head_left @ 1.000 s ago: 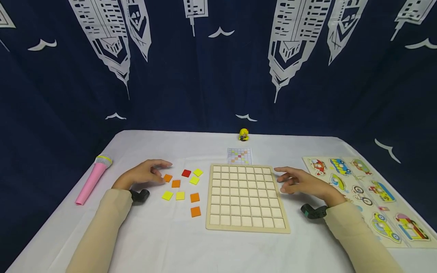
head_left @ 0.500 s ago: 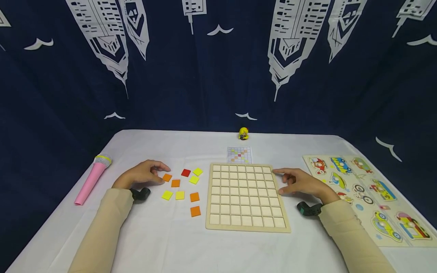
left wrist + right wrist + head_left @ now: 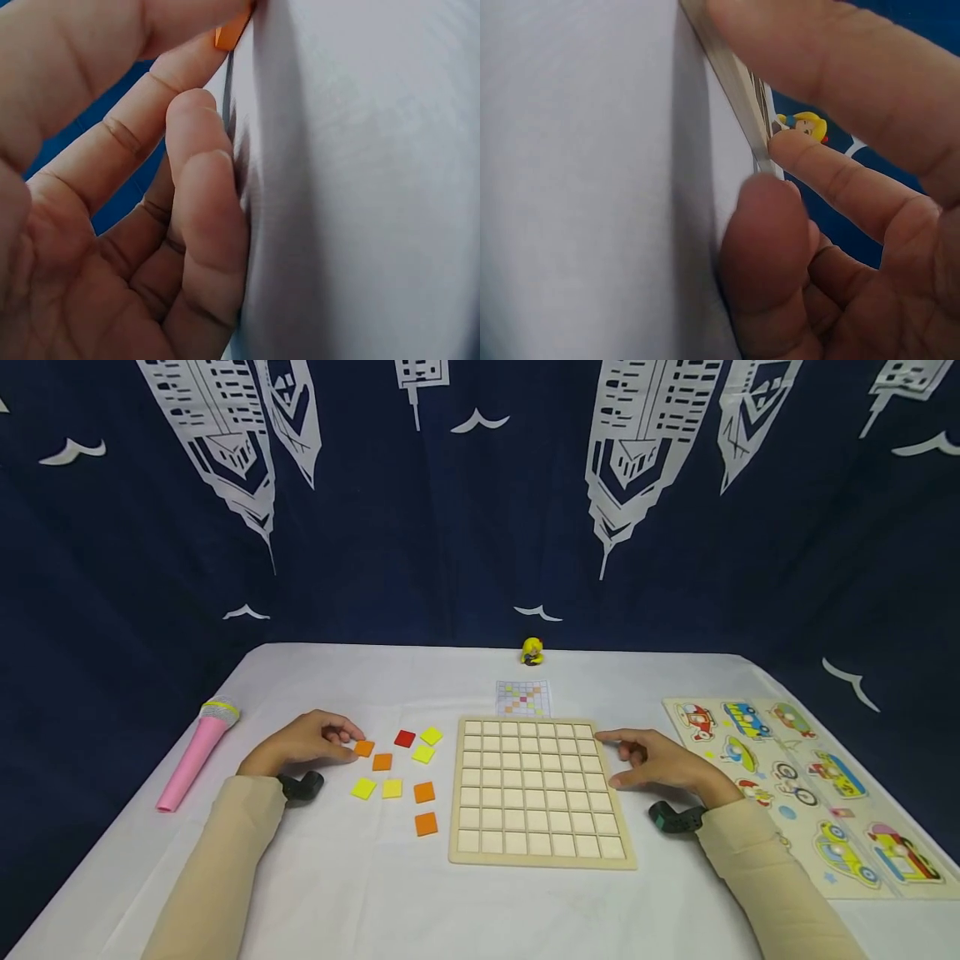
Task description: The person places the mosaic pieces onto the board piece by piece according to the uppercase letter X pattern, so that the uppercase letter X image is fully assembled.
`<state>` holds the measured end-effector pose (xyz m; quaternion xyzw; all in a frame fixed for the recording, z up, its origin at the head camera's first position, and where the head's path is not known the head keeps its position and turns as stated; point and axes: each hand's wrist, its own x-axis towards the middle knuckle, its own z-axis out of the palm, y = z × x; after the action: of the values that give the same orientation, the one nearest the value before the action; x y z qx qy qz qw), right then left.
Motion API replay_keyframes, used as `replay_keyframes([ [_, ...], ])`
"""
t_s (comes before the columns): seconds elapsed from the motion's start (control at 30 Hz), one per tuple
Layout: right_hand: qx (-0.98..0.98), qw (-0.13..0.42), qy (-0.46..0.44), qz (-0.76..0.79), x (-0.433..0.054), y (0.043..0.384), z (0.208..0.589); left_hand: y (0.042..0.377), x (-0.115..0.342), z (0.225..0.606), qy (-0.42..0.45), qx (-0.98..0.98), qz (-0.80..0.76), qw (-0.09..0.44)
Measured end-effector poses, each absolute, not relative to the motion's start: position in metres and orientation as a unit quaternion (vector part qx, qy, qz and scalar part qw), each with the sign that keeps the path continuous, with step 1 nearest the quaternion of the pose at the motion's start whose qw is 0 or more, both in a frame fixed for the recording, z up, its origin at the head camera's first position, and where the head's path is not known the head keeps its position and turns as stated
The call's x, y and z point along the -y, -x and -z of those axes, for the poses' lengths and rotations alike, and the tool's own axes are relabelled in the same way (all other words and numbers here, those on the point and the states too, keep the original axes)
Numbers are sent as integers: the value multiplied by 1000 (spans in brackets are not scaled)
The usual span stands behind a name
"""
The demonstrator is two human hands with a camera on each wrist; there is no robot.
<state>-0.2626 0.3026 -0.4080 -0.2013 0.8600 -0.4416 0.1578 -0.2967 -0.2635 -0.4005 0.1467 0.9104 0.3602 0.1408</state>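
In the head view my left hand lies at the left of a loose group of small square tiles. Its thumb and index fingertips pinch an orange tile at the table surface; the left wrist view shows part of this orange tile between thumb and index finger. My right hand rests beside the wooden grid board, index fingertip and thumb touching its right edge. Its other fingers are bent under the palm. Near the left hand lie a red tile, more orange tiles and several yellow tiles.
Behind the board lies a small card with a coloured grid pattern, and beyond it a yellow-haired figurine. A pink toy microphone lies at the left. At the right is a vehicle picture puzzle, partly under the right forearm.
My left thumb and index finger have closed in on the leftmost orange tile. The right hand has moved slightly left, its fingertips meeting the board's edge. The head view has shifted slightly.
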Motion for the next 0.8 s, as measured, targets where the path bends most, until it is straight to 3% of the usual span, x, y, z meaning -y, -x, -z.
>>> replay_keyframes([
  [0.8,-867,151,200,431,-302,263,410,295,245,385,-149,-908,-384,83],
])
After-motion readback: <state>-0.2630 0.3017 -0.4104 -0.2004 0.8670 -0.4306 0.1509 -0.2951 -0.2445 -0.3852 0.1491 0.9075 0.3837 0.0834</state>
